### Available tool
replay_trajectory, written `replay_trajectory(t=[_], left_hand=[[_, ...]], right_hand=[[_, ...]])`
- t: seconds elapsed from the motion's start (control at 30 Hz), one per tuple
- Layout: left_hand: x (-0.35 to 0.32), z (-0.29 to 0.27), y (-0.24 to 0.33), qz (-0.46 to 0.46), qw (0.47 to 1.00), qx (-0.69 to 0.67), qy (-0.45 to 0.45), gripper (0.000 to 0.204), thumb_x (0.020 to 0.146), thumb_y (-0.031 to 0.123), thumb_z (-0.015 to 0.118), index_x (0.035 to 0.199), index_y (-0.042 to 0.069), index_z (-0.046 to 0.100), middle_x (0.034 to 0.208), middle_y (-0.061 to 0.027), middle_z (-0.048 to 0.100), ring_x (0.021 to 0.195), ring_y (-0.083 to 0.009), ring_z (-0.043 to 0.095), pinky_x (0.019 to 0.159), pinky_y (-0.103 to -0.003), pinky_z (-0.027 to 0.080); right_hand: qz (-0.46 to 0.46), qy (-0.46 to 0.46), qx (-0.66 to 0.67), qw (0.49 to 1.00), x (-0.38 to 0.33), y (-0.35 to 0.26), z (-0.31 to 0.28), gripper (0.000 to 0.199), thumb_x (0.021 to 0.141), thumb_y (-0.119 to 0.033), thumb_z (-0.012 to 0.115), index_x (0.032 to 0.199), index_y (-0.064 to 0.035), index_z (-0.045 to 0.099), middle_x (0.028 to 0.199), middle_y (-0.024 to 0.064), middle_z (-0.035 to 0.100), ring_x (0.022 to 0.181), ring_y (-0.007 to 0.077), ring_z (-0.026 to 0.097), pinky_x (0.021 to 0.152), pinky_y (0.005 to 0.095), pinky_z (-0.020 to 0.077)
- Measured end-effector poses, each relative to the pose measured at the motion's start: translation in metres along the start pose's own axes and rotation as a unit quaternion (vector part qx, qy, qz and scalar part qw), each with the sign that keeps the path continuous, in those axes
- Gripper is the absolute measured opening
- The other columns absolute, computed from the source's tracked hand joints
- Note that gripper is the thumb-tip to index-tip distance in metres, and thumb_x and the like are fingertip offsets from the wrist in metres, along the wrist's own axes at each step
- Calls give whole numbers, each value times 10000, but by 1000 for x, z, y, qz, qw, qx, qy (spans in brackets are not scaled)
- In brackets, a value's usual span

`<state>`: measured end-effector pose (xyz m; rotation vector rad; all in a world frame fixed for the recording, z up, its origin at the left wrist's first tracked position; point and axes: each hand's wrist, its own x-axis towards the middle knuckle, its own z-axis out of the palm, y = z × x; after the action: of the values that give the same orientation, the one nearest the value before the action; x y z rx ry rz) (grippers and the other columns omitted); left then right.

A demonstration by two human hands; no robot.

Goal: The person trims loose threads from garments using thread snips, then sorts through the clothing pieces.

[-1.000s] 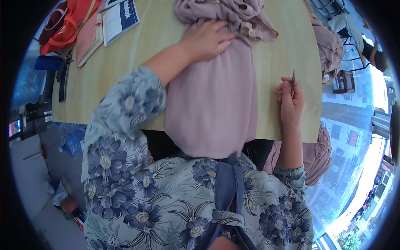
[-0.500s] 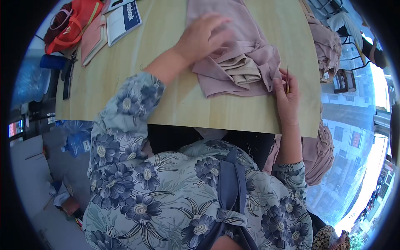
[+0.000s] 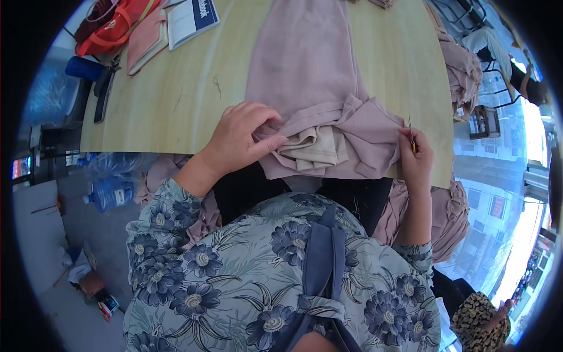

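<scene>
The pink cloth [image 3: 305, 64] lies on the table [image 3: 176, 105], its near end opened onto a pale inner layer [image 3: 325, 149]. The left hand [image 3: 237, 138] curves over one side of that opening — whether it pinches, I cannot tell. The right hand [image 3: 417, 157] grips a slim pointed tool [image 3: 413, 144] (tip away from the body) at the opposite corner. Good handling means tensioning the edge evenly — point clear of the weave.
</scene>
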<state>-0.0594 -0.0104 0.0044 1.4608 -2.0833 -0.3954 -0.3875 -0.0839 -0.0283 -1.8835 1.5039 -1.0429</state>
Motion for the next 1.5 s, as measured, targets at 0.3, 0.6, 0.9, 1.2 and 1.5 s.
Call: replay_trajectory(t=[0.3, 0.6, 0.9, 1.2, 1.5], left_hand=[[58, 35, 38, 57, 992, -62, 92, 176, 754, 139, 624, 926, 98, 613, 869, -68, 573, 801, -259, 559, 693, -360, 445], [89, 74, 31, 113, 993, 33, -24, 156, 763, 97, 602, 915, 112, 633, 837, -63, 565, 771, -252, 559, 676, -357, 460], [99, 67, 21, -151, 913, -377, -21, 128, 837, 155, 610, 879, 42, 653, 741, 21, 593, 663, -58, 527, 597, -214, 442], [103, 62, 21, -197, 870, -451, -23, 157, 839, 186, 628, 919, 56, 663, 706, 48, 558, 619, -19, 473, 553, -168, 403], [104, 65, 20, -191, 859, -474, -20, 145, 829, 155, 639, 917, 42, 661, 676, 56, 540, 586, -13, 444, 507, -161, 374]], right_hand=[[15, 16, -9, 1000, -5, 1, -6, 97, 824, -93, 592, 891, -31, 626, 798, 104, 607, 730, 195, 587, 677, 280, 449], [16, 25, -52, 998, -11, -12, -18, 118, 817, -93, 601, 913, -26, 608, 852, 111, 595, 757, 213, 577, 682, 279, 444], [-8, -48, -12, 999, -1, -48, -6, 258, 799, -161, 634, 1036, -69, 588, 883, 136, 622, 819, 250, 619, 707, 314, 476], [-115, -99, -159, 975, 17, -67, 17, 279, 797, -264, 625, 1046, -142, 591, 817, 78, 614, 761, 249, 612, 646, 357, 477], [-171, -75, -201, 962, 23, -68, 31, 169, 776, -216, 625, 942, -186, 638, 726, 34, 590, 690, 234, 589, 605, 351, 465]])
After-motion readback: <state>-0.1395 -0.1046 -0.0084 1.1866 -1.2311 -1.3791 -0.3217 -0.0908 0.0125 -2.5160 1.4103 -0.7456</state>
